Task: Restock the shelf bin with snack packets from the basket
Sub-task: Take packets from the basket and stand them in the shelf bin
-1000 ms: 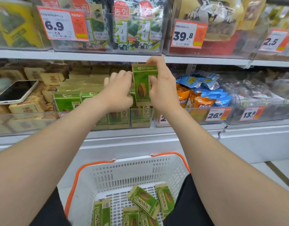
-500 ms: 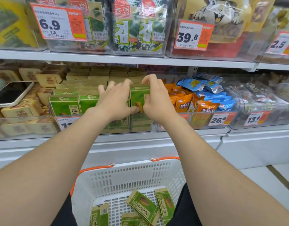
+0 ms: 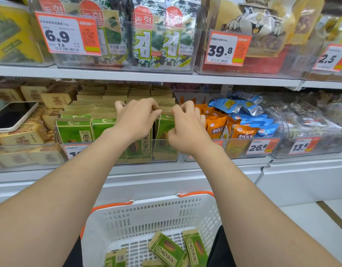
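A clear shelf bin point(image 3: 166, 159) on the middle shelf holds rows of green snack packets. One green packet point(image 3: 165, 129) stands upright in the bin's right-hand row. My left hand point(image 3: 135, 120) and my right hand point(image 3: 187, 130) flank it, and their curled fingertips pinch its top edge. Below, a white basket point(image 3: 150, 214) with orange handles holds several more green packets point(image 3: 167, 249) lying flat.
A phone point(image 3: 12, 116) lies on tan boxes in the bin to the left. The bin to the right holds orange pouches point(image 3: 216, 128) and blue pouches point(image 3: 243, 108). The upper shelf point(image 3: 127, 76) overhangs closely, with seaweed packs and price tags above it.
Both hands have lowered the green packet from above the bin down into its right-hand row, where it now stands among the others.
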The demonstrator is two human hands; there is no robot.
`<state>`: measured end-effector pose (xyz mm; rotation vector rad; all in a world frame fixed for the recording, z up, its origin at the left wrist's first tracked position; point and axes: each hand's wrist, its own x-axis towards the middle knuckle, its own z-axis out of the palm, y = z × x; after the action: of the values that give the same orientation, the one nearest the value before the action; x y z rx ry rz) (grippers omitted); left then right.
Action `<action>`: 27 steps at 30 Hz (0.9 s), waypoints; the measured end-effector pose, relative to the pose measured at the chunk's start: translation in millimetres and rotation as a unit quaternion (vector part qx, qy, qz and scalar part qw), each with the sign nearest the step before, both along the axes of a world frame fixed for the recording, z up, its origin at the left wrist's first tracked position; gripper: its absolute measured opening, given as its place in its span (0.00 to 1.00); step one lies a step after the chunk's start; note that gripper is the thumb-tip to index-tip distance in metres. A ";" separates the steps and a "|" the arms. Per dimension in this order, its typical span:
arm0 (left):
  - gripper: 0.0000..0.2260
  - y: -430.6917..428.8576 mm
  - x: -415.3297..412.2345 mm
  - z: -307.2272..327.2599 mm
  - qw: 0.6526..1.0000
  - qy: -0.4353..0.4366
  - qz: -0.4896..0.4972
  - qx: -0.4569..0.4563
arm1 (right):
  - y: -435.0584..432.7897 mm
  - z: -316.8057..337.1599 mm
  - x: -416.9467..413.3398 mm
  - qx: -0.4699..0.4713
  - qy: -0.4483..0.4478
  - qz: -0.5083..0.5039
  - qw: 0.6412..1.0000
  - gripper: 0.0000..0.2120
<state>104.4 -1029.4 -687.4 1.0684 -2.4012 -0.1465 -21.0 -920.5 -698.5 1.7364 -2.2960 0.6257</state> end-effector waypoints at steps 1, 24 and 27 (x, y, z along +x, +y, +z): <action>0.10 -0.7 0.2 1.0 1.000 0.008 0.002 0.005 | -0.3 -1.3 -1.2 0.001 0.027 -0.004 1.000 0.17; 0.20 -4.4 -8.6 6.4 1.000 -0.021 -0.007 0.005 | -27.3 8.9 -12.1 0.083 0.143 -0.015 0.986 0.34; 0.19 1.2 0.4 10.5 1.000 -0.010 -0.017 0.001 | -30.2 12.9 -10.9 0.094 0.154 -0.019 0.983 0.33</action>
<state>104.7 -1028.2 -677.0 1.0361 -2.4387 -0.1498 -31.9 -950.7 -685.7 1.7208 -2.2192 0.1217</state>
